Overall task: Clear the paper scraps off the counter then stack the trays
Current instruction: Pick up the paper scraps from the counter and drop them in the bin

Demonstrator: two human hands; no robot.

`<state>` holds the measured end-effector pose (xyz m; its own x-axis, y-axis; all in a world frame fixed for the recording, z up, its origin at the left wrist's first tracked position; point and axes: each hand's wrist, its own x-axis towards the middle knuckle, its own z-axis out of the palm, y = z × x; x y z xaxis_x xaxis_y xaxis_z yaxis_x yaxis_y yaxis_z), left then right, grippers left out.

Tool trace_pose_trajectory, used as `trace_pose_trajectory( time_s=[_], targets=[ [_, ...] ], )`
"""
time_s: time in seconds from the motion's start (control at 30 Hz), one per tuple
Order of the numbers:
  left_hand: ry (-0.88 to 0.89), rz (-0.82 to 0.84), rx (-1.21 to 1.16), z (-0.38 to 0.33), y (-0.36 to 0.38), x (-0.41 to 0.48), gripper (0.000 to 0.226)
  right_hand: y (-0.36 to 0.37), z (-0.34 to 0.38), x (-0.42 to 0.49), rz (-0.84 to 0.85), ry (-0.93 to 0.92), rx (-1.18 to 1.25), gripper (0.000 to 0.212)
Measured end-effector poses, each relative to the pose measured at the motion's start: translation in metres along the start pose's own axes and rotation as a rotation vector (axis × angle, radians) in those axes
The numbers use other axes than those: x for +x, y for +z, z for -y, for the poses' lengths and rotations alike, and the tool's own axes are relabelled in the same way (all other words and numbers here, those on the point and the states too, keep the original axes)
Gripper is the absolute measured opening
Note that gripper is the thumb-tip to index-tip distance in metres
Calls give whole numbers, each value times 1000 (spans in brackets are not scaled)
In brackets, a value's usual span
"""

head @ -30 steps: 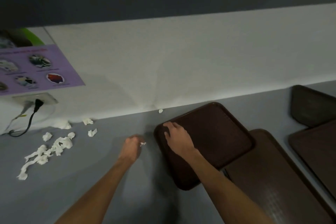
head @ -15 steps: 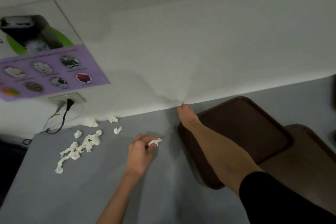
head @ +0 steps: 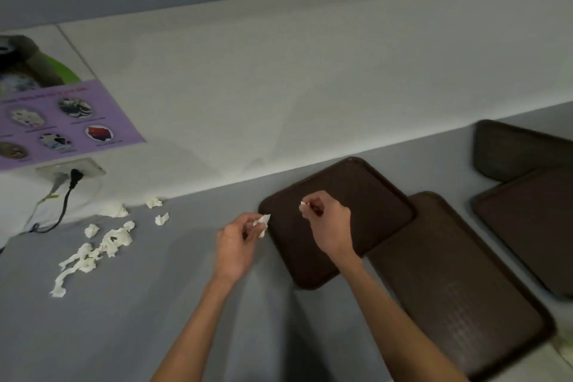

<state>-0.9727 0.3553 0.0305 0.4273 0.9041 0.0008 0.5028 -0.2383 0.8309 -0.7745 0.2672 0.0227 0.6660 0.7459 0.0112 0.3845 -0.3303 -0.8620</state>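
My left hand pinches a crumpled white paper scrap just left of a dark brown tray. Over that tray, my right hand holds a tiny white scrap between its fingertips. The tray lies partly on a second brown tray. Two more brown trays sit at the right, one near tray and one far tray. Several white scraps lie scattered on the grey counter at the left, near the wall.
A white wall runs along the counter's back edge. A purple poster hangs at the left above a wall socket with a black plug and cable drooping onto the counter.
My right hand pulled back from the wall edge with a tiny scrap and now hovers over the tray. My left hand still holds its scrap, lifted slightly.
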Motion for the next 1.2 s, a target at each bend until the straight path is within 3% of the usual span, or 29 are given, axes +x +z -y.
trace_pose_trajectory(
  time_s=[0.4, 0.73, 1.2],
  targets=[
    [103, 213, -190, -139, 158, -123, 15, -256, -89, -164, -245, 159, 338, 11],
    [152, 469, -165, -237, 330, -255, 14, -416, -221, -286, -431, 340, 335, 7],
    [301, 858, -29, -354, 643, -304, 18, -617, -415, -318, -804, 615, 423, 10]
  ],
)
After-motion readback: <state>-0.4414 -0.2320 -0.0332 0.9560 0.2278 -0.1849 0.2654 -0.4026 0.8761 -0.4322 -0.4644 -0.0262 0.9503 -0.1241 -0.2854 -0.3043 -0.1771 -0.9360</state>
